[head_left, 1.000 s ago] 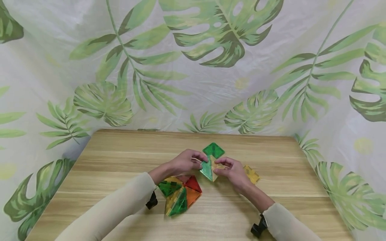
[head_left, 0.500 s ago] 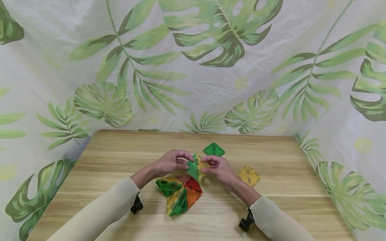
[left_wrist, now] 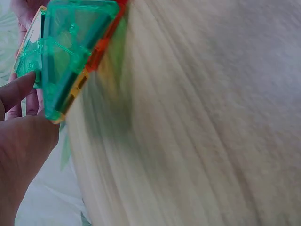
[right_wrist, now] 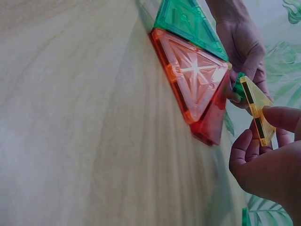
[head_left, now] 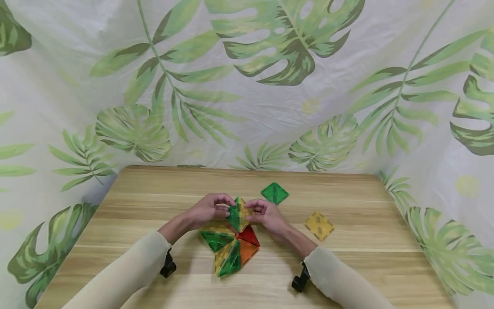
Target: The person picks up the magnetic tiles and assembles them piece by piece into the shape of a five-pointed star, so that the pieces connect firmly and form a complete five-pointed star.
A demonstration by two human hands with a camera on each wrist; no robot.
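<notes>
In the head view my left hand (head_left: 204, 210) pinches a translucent green triangular magnetic tile (head_left: 233, 218). My right hand (head_left: 269, 218) pinches a yellow triangular magnetic tile (head_left: 243, 214), its edge against the green one. In the right wrist view the yellow tile (right_wrist: 256, 110) lies between my right thumb and fingers. Just in front of the pair, on the table, stands a raised cluster of magnetic tiles, with green (head_left: 230, 262), orange (head_left: 248, 252) and red (head_left: 248, 236) triangles meeting at a peak. Whether the held tiles touch this cluster, I cannot tell.
A green square tile (head_left: 275, 193) lies flat on the wooden table (head_left: 162, 189) behind my right hand. To the right rests a yellow square tile (head_left: 319, 225). A leaf-print cloth (head_left: 247, 107) hangs behind the table's back edge.
Both hands have moved left together with the joined green and yellow triangles, from beside the cluster to just behind it. The cluster and the loose square tiles stay in place.
</notes>
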